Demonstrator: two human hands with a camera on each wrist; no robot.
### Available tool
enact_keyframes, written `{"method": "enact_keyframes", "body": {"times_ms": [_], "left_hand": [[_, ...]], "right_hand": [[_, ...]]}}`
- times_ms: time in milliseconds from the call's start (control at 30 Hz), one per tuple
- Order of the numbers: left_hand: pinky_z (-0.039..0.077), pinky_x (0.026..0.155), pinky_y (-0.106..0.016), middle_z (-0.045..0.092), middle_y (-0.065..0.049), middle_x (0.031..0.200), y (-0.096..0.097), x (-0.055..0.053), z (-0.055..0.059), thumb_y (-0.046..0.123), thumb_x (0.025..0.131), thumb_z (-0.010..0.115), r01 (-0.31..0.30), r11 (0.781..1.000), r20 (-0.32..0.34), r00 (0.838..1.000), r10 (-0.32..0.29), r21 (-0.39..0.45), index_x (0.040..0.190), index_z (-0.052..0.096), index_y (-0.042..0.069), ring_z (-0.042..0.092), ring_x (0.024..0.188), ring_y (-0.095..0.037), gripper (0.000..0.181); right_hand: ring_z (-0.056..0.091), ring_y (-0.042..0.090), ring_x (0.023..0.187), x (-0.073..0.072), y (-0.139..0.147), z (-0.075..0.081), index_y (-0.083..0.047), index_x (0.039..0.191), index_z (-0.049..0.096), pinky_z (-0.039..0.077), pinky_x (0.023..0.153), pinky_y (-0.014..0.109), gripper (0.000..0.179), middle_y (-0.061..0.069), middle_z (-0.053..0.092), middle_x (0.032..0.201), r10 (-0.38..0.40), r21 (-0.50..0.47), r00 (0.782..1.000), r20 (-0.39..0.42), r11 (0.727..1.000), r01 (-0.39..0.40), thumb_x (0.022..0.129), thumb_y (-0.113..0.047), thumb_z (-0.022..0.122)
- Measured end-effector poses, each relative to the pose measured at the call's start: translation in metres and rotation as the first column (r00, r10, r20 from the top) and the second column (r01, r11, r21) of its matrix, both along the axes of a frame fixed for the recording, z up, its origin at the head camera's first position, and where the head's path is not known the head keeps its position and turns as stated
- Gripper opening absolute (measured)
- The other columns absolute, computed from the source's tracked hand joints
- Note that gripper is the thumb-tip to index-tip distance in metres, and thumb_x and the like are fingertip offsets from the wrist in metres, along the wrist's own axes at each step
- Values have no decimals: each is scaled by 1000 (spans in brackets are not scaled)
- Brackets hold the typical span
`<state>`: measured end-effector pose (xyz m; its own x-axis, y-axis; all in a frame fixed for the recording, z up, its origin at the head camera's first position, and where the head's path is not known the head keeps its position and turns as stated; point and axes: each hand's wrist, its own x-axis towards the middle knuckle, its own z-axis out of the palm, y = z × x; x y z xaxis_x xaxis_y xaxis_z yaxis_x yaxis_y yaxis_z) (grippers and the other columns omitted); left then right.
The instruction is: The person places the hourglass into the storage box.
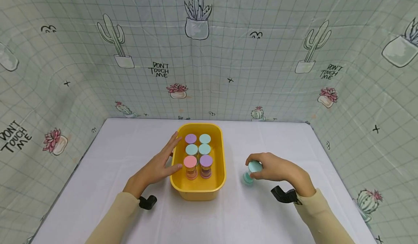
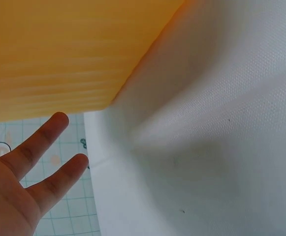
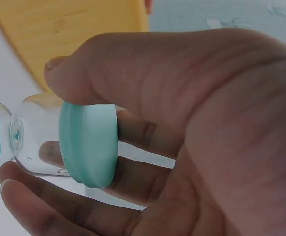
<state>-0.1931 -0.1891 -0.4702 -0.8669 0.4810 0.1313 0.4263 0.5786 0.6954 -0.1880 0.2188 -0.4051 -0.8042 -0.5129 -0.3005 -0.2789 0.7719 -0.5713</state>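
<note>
A yellow bin (image 1: 184, 187) stands on the white table with several sand timers in it, two columns with purple, mint and pink caps, such as a pink-capped sand timer (image 1: 190, 161). My left hand (image 1: 156, 168) is at the bin's left side with fingers spread and straight, thumb over the rim; in the left wrist view two fingers (image 2: 56, 179) show below the yellow wall. To the right of the bin, my right hand (image 1: 275, 168) grips a mint-capped sand timer (image 3: 88, 145) by its upper end. Its teal sand lies in the lower bulb. Whether its base touches the table, I cannot tell.
The white table (image 1: 130, 142) is bordered at the back and sides by a grid-patterned cloth (image 1: 222, 55) printed with cacti. Black straps (image 1: 284, 195) sit at both wrists, beside beige sleeves.
</note>
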Motion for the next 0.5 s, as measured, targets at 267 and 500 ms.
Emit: {"method": "enact_keyframes", "body": {"times_ms": [267,500], "left_hand": [[46,112,-57,-4,4,175,0,-1,0,33,97,66,5,1000,-4,1000,-6,-6,167,15,26,44,146,-36,87],[47,111,-59,-3,3,175,1,0,1,39,97,64,0,1000,-3,1000,0,-9,167,15,24,47,144,-37,86]], "right_hand": [[60,13,82,-2,-8,22,-13,123,68,54,74,28,32,3,71,107,33,-74,992,-120,996,-42,93,-21,72],[61,13,78,-4,-18,45,-11,125,67,55,71,28,33,4,72,104,58,-115,984,-168,990,-78,94,-20,72]]}}
